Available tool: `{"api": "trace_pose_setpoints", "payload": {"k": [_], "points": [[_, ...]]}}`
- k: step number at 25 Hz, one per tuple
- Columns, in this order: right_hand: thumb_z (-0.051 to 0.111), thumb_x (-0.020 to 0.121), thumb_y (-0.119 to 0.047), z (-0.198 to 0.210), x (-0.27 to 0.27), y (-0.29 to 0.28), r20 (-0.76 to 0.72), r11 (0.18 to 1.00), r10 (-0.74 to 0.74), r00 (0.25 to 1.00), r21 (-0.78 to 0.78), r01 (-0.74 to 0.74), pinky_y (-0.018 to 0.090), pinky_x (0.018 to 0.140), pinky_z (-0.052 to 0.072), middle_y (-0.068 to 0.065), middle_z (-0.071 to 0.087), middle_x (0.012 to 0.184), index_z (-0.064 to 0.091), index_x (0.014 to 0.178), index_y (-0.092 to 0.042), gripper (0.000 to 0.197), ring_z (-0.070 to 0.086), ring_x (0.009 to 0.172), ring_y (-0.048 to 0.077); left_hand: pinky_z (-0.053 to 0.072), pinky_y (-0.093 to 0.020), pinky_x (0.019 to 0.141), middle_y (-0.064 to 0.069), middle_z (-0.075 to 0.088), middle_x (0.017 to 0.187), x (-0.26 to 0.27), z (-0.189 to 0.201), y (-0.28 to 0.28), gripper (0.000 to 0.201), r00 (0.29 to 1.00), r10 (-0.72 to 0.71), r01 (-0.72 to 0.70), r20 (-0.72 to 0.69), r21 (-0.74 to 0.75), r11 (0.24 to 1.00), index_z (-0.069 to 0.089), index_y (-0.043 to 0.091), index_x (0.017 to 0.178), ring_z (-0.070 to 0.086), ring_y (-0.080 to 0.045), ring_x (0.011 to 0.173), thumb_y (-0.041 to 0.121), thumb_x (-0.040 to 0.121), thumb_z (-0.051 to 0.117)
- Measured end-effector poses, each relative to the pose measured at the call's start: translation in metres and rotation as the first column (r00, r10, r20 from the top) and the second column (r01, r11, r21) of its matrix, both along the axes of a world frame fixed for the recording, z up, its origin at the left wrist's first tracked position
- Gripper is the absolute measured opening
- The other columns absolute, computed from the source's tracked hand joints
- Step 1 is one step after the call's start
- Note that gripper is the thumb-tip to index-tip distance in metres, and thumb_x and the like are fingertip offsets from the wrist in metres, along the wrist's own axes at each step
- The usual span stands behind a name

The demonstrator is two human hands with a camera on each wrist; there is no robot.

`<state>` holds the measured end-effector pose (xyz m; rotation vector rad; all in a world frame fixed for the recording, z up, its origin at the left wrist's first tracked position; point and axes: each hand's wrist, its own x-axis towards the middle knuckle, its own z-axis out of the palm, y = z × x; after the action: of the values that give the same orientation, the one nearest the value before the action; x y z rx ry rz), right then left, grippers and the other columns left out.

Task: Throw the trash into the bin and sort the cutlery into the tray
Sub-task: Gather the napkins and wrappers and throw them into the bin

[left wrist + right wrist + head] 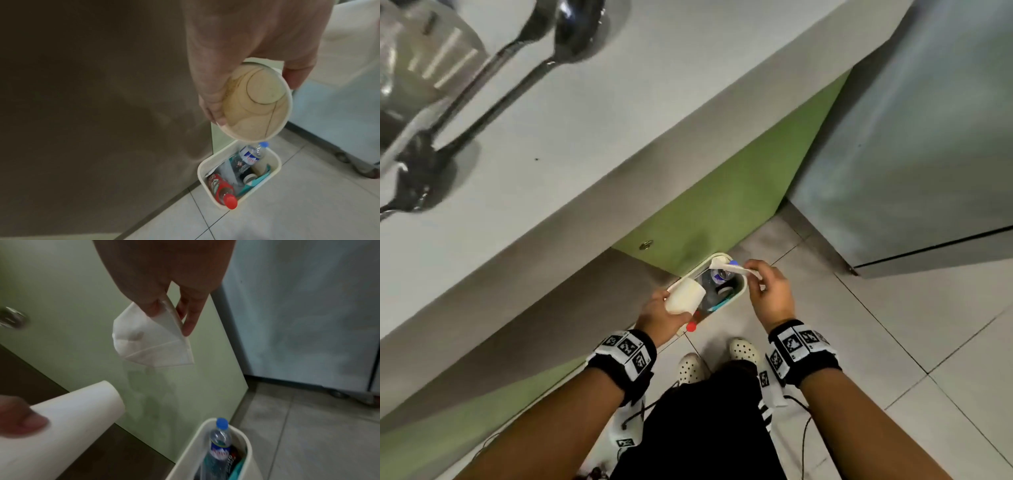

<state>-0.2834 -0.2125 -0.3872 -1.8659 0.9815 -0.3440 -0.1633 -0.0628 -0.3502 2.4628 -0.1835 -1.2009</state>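
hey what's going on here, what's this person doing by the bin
A person is standing over a small cream bin on the tiled floor, about to drop trash in. The left hand holds an empty paper cup tipped on its side above the bin; the right hand pinches a folded white napkin over it. The bin already holds plastic bottles, one with a blue cap, one with a red cap. Spoons lie on the counter above, not yet sorted.

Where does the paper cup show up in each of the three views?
Head: paper cup left of centre, held by the left hand over the bin.
Left wrist: upper right of centre, its stained inside facing the camera, above the bin.
Right wrist: bottom left, seen from its outside.
Shared landmark: the blue-capped bottle in the bin.
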Motion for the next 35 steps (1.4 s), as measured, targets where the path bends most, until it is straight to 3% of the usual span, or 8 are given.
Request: {"api": "trace_pose_setpoints", "payload": {"k": [5, 10, 16, 19, 22, 27, 32, 35], "points": [[0.043, 0.088, -0.018, -0.108, 0.02, -0.006, -0.204, 0.965, 0.18, 0.962, 0.229, -0.132, 0.024, 0.085, 0.044, 0.012, 0.066, 0.108, 0.071, 0.106, -0.013, 0.034, 0.061, 0.098, 0.024, 0.041, -0.027, 0.071, -0.01, 0.061, 0.103, 0.017, -0.115, -0.03, 0.044, 0.994, 0.088, -0.083, -0.07, 0.074, 0.994, 0.055, -0.002, 0.121, 0.057, -0.022, 0.088, 0.014, 0.083, 0.067], [0.051, 0.084, -0.014, -0.227, 0.033, 0.0, -0.412, 0.896, 0.437, 0.8, 0.277, -0.347, 0.038, 0.094, 0.052, 0.012, 0.061, 0.126, 0.065, 0.115, -0.018, 0.034, 0.061, 0.111, 0.031, 0.048, -0.037, 0.091, -0.022, 0.06, 0.126, 0.023, -0.215, -0.049, 0.05, 1.0, 0.008, -0.003, -0.023, 0.213, 0.977, 0.052, -0.006, 0.124, 0.061, -0.033, 0.111, 0.013, 0.081, 0.068], [0.048, 0.09, -0.012, -0.28, 0.036, 0.009, -0.426, 0.844, 0.532, 0.732, 0.2, -0.497, 0.036, 0.099, 0.047, 0.006, 0.053, 0.136, 0.062, 0.121, -0.018, 0.034, 0.051, 0.122, 0.027, 0.046, -0.041, 0.101, -0.022, 0.056, 0.131, 0.027, -0.284, -0.051, 0.054, 0.969, -0.241, 0.222, 0.049, 0.245, 0.944, 0.045, 0.004, 0.133, 0.056, -0.036, 0.118, 0.019, 0.084, 0.059], [0.048, 0.091, -0.021, -0.276, 0.037, 0.009, -0.58, 0.772, 0.563, 0.589, 0.115, -0.625, 0.047, 0.115, 0.025, 0.002, 0.036, 0.15, 0.054, 0.129, -0.025, 0.038, 0.025, 0.14, 0.028, 0.039, -0.043, 0.107, -0.02, 0.046, 0.138, 0.03, -0.292, -0.05, 0.061, 0.945, -0.312, 0.273, 0.097, 0.291, 0.917, 0.039, 0.006, 0.138, 0.045, -0.036, 0.127, 0.019, 0.082, 0.061], [0.05, 0.089, -0.021, -0.253, 0.03, 0.009, -0.673, 0.779, 0.521, 0.525, 0.125, -0.614, 0.057, 0.115, 0.015, 0.004, 0.025, 0.154, 0.04, 0.139, -0.028, 0.051, 0.015, 0.143, 0.032, 0.045, -0.041, 0.103, -0.019, 0.048, 0.138, 0.032, -0.27, -0.051, 0.057, 0.975, -0.206, 0.182, 0.08, 0.242, 0.953, 0.043, 0.005, 0.136, 0.052, -0.035, 0.122, 0.013, 0.082, 0.06], [0.048, 0.087, -0.013, -0.156, 0.018, 0.007, -0.628, 0.892, 0.423, 0.653, 0.162, -0.422, 0.047, 0.106, 0.034, 0.005, 0.047, 0.138, 0.056, 0.125, -0.024, 0.041, 0.04, 0.124, 0.032, 0.044, -0.032, 0.104, -0.015, 0.057, 0.133, 0.022, -0.174, -0.047, 0.043, 0.969, -0.243, 0.248, -0.046, 0.197, 0.949, 0.056, 0.009, 0.128, 0.056, -0.029, 0.119, 0.015, 0.085, 0.057], [0.048, 0.087, -0.016, -0.014, 0.018, 0.0, -0.551, 0.924, 0.382, 0.742, 0.196, -0.33, 0.041, 0.101, 0.039, 0.009, 0.056, 0.128, 0.057, 0.122, -0.022, 0.036, 0.047, 0.119, 0.033, 0.04, -0.001, 0.038, -0.017, 0.064, 0.105, 0.005, -0.023, -0.051, 0.034, 0.971, -0.196, 0.204, -0.135, 0.048, 0.978, 0.056, -0.001, 0.122, 0.056, -0.018, 0.074, -0.001, 0.089, 0.05], [0.052, 0.085, -0.017, 0.076, 0.023, 0.0, -0.509, 0.891, 0.446, 0.737, 0.171, -0.421, 0.036, 0.096, 0.044, 0.007, 0.061, 0.123, 0.06, 0.116, -0.023, 0.033, 0.056, 0.115, 0.03, 0.038, 0.002, 0.038, -0.006, 0.06, 0.089, -0.001, 0.074, -0.05, 0.036, 0.959, -0.247, 0.242, -0.14, -0.051, 0.969, 0.052, -0.004, 0.126, 0.06, -0.006, 0.063, -0.004, 0.09, 0.048]]}}
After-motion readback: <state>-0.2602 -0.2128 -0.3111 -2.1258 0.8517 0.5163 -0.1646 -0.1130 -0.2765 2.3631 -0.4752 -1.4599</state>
